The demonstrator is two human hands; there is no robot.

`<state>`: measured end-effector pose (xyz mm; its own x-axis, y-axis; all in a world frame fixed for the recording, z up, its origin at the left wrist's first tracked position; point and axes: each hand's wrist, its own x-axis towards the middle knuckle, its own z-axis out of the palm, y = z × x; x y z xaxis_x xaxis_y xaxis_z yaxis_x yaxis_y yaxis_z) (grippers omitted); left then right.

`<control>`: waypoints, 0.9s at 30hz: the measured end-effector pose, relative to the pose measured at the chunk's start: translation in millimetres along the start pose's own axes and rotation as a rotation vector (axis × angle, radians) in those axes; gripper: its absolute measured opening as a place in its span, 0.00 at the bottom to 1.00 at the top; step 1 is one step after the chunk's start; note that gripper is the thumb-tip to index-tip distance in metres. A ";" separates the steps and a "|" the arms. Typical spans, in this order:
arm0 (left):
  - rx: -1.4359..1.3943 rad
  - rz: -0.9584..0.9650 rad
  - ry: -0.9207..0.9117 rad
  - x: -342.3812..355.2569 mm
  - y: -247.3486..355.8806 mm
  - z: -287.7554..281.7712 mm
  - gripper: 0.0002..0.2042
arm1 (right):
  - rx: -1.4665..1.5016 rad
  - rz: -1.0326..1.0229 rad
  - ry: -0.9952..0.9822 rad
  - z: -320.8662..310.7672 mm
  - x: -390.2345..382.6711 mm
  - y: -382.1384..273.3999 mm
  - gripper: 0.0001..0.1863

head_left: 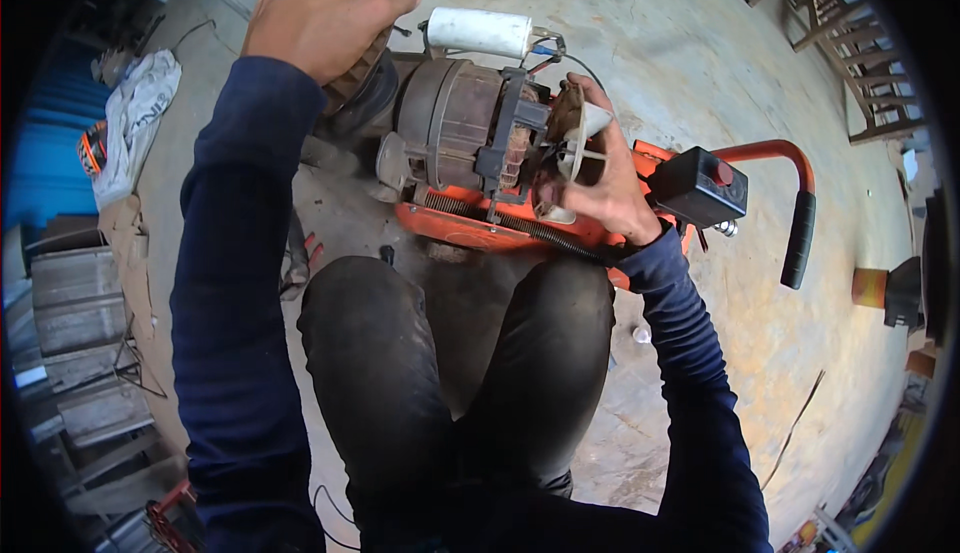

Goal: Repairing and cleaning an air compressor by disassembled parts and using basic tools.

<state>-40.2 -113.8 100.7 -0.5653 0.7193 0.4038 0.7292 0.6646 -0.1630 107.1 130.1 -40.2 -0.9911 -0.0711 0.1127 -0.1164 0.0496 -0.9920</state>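
Observation:
An air compressor with an orange tank (pixel 470 225) stands in front of my knees, its grey motor (pixel 450 118) on top. My left hand (pixel 325 15) is wrapped over the dark finned pump part (pixel 362 78) at the motor's left end; some of its fingers are hidden. At the opposite end, my right hand (pixel 612 181) grips a dirty off-white fan (pixel 578 148), thumb below and fingers behind. The fan sits close against the motor's open end, where copper-coloured windings (pixel 517 158) show. Above the motor lies a white cylindrical capacitor (pixel 480 33) with wires.
On the right are a black switch box (pixel 700 188) with a red knob and a curved orange handle (pixel 803 203). Wooden racks (pixel 850 48) stand at far right. A white sack (pixel 138 118) and stacked boards (pixel 80 303) lie left. Red-handled pliers (pixel 314 251) rest near my left knee.

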 end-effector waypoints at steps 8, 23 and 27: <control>0.136 0.133 0.002 0.4 4.2 -5.8 0.05 | -0.020 -0.065 0.022 0.7 4.6 -0.1 0.58; 0.001 -0.123 -0.041 4.6 22.0 -15.4 0.07 | 0.053 -0.116 0.070 -1.6 5.3 19.8 0.57; -0.061 -0.247 -0.038 5.2 19.7 -10.9 0.07 | -0.288 -0.436 0.050 -2.6 4.1 28.2 0.57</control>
<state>-24.6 -99.2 109.4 -0.7427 0.5443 0.3900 0.5882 0.8087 -0.0086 99.5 133.8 -67.6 -0.8474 -0.0995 0.5216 -0.5255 0.2983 -0.7968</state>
